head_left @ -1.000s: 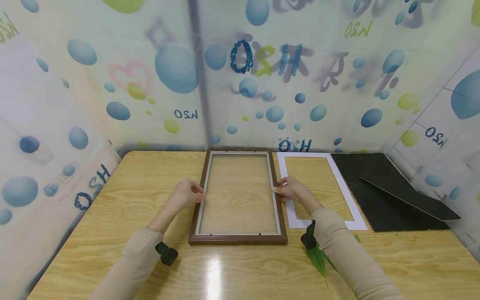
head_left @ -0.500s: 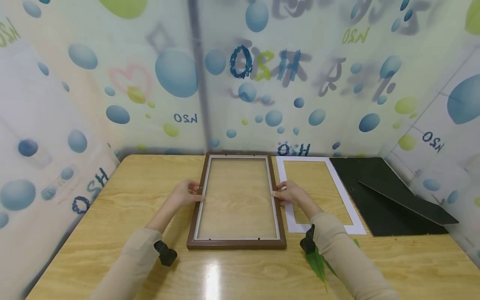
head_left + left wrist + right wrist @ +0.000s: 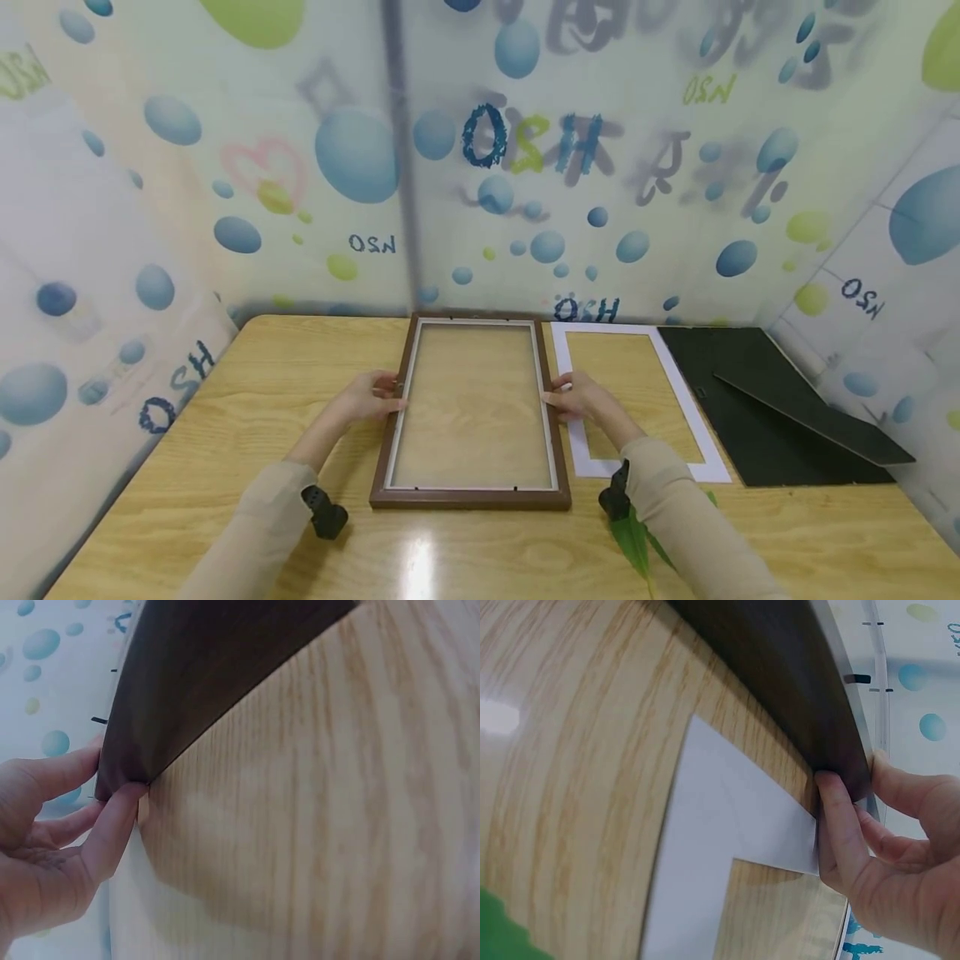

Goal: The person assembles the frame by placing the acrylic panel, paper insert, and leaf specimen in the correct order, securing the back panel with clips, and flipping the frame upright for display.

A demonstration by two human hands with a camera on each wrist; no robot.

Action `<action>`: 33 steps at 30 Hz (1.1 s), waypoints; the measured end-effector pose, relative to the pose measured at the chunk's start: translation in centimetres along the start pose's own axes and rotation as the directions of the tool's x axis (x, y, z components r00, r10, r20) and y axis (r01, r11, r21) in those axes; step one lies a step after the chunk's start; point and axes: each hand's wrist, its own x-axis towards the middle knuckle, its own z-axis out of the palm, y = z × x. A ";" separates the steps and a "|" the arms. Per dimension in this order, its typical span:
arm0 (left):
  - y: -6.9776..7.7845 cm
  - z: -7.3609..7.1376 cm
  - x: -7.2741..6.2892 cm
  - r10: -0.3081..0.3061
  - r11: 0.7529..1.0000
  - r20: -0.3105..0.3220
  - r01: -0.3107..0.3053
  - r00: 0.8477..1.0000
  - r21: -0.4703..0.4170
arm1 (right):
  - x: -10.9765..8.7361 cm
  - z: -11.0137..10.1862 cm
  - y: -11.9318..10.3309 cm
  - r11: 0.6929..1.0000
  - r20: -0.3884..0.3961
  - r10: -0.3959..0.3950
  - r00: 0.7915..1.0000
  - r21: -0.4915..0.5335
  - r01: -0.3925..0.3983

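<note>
A brown picture frame (image 3: 471, 500) lies flat on the wooden table, with a thin pale inner edge and small dark tabs along it. Table grain shows through its middle. My left hand (image 3: 369, 397) grips the frame's left side, thumb on the top edge and fingers against the outer side. On the right side my right hand (image 3: 581, 398) holds the frame the same way. Both wrist views show the dark outer side of the frame (image 3: 195, 667) between thumb and fingers. A white mat border (image 3: 686, 400) lies just right of the frame, partly under my right hand.
A black backing board (image 3: 750, 425) with its stand flap (image 3: 817, 408) raised lies at the far right. Green leaves (image 3: 630, 542) lie partly under my right forearm. A patterned curtain wall (image 3: 480, 225) stands right behind the table's back edge.
The head view has tilted up a little, so the table sits lower in it. Both hands stay on the frame's sides, and the frame keeps its place beside the mat border.
</note>
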 end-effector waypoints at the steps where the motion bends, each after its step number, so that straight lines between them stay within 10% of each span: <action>1: 0.0 0.0 0.0 0.000 1.000 0.009 0.000 1.000 -0.006 | 0.7 0.0 0.8 1.000 0.008 -0.024 1.000 0.011 0.024; 10: -0.2 0.2 0.4 -0.040 0.998 0.039 0.042 0.998 -0.044 | 13.6 -1.0 11.0 0.989 0.041 -0.104 0.994 0.107 0.099; 20: -0.5 0.1 0.2 -0.055 0.996 0.060 0.059 0.997 -0.059 | 10.9 -0.3 9.5 0.989 0.033 -0.128 0.991 0.085 0.124; 27: -0.6 0.3 -0.1 -0.058 0.994 0.041 0.061 0.997 -0.094 | 1.0 -0.4 2.8 0.998 -0.023 -0.053 0.998 0.030 0.054; 33: -0.6 0.2 -0.3 -0.056 0.993 0.027 0.059 0.998 -0.100 | -1.4 -1.8 1.8 0.999 -0.036 -0.051 0.998 0.012 0.052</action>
